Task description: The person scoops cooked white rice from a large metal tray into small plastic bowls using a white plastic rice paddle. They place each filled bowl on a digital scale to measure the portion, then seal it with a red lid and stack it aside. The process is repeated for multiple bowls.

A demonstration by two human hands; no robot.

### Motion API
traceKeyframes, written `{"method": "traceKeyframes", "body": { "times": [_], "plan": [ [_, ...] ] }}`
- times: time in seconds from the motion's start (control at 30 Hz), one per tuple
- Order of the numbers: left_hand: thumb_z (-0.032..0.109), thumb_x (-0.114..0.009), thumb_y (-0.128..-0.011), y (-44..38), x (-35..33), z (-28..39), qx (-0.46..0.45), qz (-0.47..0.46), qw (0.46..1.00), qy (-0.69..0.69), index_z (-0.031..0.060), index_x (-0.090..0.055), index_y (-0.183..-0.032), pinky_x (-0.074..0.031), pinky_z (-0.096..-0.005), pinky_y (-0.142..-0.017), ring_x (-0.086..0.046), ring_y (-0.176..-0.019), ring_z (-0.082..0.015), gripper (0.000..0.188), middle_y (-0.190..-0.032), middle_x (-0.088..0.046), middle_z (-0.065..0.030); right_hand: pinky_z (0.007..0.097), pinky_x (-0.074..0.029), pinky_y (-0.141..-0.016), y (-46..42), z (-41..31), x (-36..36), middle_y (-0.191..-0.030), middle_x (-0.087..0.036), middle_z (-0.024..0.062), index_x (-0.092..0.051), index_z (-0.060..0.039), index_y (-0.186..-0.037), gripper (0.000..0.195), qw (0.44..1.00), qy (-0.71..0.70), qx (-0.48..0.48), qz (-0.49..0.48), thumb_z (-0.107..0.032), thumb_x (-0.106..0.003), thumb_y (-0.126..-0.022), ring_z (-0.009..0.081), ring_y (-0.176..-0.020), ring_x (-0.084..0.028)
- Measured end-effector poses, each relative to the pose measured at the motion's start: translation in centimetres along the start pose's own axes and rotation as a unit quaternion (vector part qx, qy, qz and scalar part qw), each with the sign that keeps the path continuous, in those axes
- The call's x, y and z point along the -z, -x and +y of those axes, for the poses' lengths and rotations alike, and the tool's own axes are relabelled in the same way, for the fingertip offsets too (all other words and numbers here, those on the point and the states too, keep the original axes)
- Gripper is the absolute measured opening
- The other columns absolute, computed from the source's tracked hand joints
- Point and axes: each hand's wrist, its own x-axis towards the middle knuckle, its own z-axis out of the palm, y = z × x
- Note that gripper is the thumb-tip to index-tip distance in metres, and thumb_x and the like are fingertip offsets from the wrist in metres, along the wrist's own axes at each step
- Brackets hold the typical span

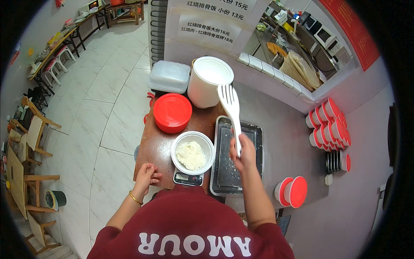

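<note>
My right hand (pixel 243 151) grips the handle of a white slotted rice spoon (pixel 230 103), raised over a dark metal tray (pixel 226 162) with white bits in it. To the left of the tray, a round plastic bowl (pixel 175 162) holding white rice (pixel 191 156) rests on a small digital scale (pixel 188 179). My left hand (pixel 148 176) is empty with loosely curled fingers, near the edge of the brown wooden tabletop (pixel 158 145). Behind the bowl sits a red round tub with a lid (pixel 172 112). The spoon's head overlaps the lower side of a tall white bucket (pixel 207 87) in view.
Translucent plastic boxes (pixel 169 76) stand left of the bucket. On the metal counter (pixel 275 129), stacked white tubs with red lids (pixel 330 128) line the wall, and two more (pixel 291 192) lie nearer me. A tiled hatch ledge (pixel 275 75) is behind. Wooden chairs (pixel 34 129) stand far left.
</note>
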Motion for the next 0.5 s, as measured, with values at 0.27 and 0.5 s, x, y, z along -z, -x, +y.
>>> {"method": "traceKeyframes", "body": {
  "times": [0.27,0.5],
  "plan": [
    [0.018,-0.044,-0.098,1.1,0.7,0.0,-0.013,0.010,0.999,0.028,0.0078,-0.046,-0.104,-0.052,-0.0237,-0.056,-0.064,-0.077,-0.0152,0.012,-0.099,-0.056,-0.0057,0.0310,-0.047,-0.060,-11.2,-5.9,-6.4,-0.085,-0.059,0.0163,-0.052,0.0053,-0.103,0.033,0.989,-0.111,-0.026,-0.089,-0.024,-0.041,-0.094,0.0198,-0.068,-0.054],
    [0.018,-0.043,-0.098,1.6,1.8,0.1,-0.007,0.022,0.999,0.031,0.0092,-0.049,-0.100,-0.052,-0.0257,-0.058,-0.064,-0.079,-0.0173,0.012,-0.095,-0.060,-0.0072,0.0259,-0.045,-0.042,7.8,7.0,10.8,-0.069,-0.063,0.0031,-0.060,-0.0076,-0.087,0.023,0.945,0.016,-0.320,0.058,-0.025,-0.046,-0.094,0.0139,-0.051,-0.057]
  ]
}}
